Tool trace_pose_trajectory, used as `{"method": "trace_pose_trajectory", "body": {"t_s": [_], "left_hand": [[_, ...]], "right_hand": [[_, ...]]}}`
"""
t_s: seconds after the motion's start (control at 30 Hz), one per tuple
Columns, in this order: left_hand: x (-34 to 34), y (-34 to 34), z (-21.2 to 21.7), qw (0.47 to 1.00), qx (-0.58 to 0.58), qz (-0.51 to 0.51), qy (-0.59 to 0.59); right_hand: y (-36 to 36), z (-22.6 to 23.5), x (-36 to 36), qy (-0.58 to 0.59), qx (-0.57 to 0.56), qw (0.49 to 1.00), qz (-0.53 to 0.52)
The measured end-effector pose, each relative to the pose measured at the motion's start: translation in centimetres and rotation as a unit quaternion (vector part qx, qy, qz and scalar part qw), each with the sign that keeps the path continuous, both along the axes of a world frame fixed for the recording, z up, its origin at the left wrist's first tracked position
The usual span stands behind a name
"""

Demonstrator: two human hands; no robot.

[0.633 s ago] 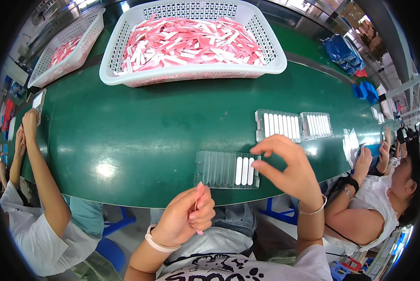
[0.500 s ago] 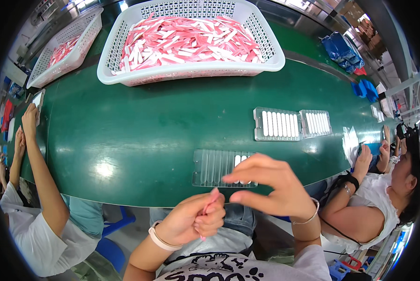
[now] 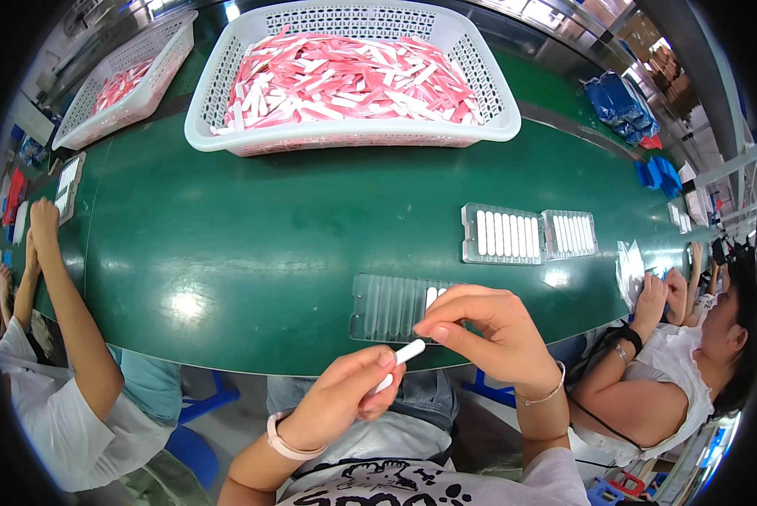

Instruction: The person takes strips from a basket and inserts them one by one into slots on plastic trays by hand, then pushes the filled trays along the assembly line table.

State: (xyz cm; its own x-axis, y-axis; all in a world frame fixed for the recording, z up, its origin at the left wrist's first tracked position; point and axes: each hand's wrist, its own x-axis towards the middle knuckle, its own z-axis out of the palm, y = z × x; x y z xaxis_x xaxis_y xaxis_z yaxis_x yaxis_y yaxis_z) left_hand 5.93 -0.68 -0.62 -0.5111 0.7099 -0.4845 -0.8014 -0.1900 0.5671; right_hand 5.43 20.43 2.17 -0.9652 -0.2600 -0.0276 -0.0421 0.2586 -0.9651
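My left hand is closed on small white strips with rounded ends. One strip sticks out past the thumb and another shows lower between the fingers. My right hand is beside it, thumb and forefinger drawn together close to the upper strip's tip; whether anything is between them is hidden. Behind the hands lies a clear slotted plastic tray, its left slots bare. White strips stand in slots toward its right end, partly covered by my right hand.
A large white perforated basket heaped with pink and white strips stands at the back. Two filled trays lie to the right. Another basket is far left. People sit working on both sides, one forearm at left.
My left hand has turned what it holds, from a pink side showing to white strips showing. My right thumb and forefinger have closed from wide apart and come nearer the strip's tip.
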Motion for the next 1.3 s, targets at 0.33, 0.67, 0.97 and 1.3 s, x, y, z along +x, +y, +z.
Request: {"method": "trace_pose_trajectory", "body": {"t_s": [0.33, 0.67, 0.97, 1.3], "left_hand": [[-0.2, -0.3, -0.5, 1.000, 0.018, -0.013, 0.017], [-0.1, -0.3, -0.7, 1.000, 0.008, 0.022, -0.001], [0.0, -1.0, -0.6, 0.998, 0.026, 0.056, -0.010], [0.0, -0.6, -0.4, 0.994, 0.001, 0.099, 0.041]], "right_hand": [[-0.5, -0.7, 0.4, 0.023, -0.029, 0.999, -0.013], [0.8, -0.5, 0.1, 0.072, 0.073, 0.993, -0.065], [2.1, -0.3, -3.9, 0.085, 0.194, 0.976, 0.049], [-0.1, 0.0, 0.6, 0.526, 0.293, 0.793, 0.093]]}}
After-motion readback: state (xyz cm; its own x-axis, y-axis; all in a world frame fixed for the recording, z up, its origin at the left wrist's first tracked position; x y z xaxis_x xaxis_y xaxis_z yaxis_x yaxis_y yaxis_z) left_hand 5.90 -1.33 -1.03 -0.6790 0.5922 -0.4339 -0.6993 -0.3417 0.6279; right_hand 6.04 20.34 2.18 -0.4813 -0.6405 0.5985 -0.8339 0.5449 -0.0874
